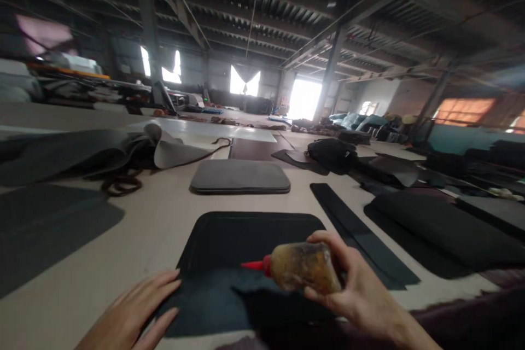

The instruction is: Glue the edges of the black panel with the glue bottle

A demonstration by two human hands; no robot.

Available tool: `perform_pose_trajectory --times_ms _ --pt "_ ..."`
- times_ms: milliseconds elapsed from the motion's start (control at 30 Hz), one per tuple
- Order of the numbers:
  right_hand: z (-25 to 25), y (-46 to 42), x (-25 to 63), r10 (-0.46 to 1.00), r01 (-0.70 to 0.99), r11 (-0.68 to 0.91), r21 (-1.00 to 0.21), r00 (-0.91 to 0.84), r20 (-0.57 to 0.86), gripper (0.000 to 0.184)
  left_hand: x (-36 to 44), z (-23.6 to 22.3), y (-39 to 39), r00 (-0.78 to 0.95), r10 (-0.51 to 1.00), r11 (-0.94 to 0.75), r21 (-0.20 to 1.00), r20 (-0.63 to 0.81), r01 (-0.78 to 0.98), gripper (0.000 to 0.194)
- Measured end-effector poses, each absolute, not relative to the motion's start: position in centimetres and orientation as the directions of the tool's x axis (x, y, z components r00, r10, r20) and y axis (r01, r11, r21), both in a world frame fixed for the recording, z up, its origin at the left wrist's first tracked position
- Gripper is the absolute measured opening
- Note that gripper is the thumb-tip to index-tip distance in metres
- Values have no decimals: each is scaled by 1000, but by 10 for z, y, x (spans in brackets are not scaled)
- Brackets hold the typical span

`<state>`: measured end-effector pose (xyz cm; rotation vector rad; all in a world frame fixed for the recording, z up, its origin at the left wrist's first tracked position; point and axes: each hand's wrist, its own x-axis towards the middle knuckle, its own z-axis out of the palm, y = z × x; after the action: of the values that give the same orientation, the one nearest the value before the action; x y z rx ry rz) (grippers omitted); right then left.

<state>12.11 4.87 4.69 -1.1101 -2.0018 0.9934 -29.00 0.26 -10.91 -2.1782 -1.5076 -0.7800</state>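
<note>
My right hand [348,279] is wrapped round a squeeze bottle [301,265] of amber-brown contents with a red pointed nozzle. The bottle is tilted on its side, its tip aimed left, above a dark rounded panel [254,235] that lies flat on the table. At the panel's left edge, my left hand [143,306] rests with its fingers stretched out and thumb apart. Whether a bead of liquid leaves the nozzle cannot be made out. The bottle's shadow falls on the panel.
Beyond the panel lies a stack of grey rounded panels [240,176]. Long dark strips [361,235] lie to the right, beside a pile of dark sheets [443,229]. Grey sheets [45,229] and a coiled brown cord [122,183] are on the left of the pale table [164,229].
</note>
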Motion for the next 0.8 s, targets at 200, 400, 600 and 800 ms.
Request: perform_pose_trajectory --times_ms 200,400,600,800 --pt "43 49 119 913 463 316 -828 -385 133 62 -265 -71 -13 208 892 -310 208 402 928 37" --pt "33 53 106 894 485 341 -805 -432 118 61 -260 -67 -18 183 922 -285 279 340 917 33" --pt "29 54 77 851 488 384 -784 -517 95 53 -259 -65 -17 176 923 -290 320 342 902 29" --pt "30 56 47 778 443 492 -749 -611 149 42 -259 -65 -18 168 925 -288 338 342 896 31"
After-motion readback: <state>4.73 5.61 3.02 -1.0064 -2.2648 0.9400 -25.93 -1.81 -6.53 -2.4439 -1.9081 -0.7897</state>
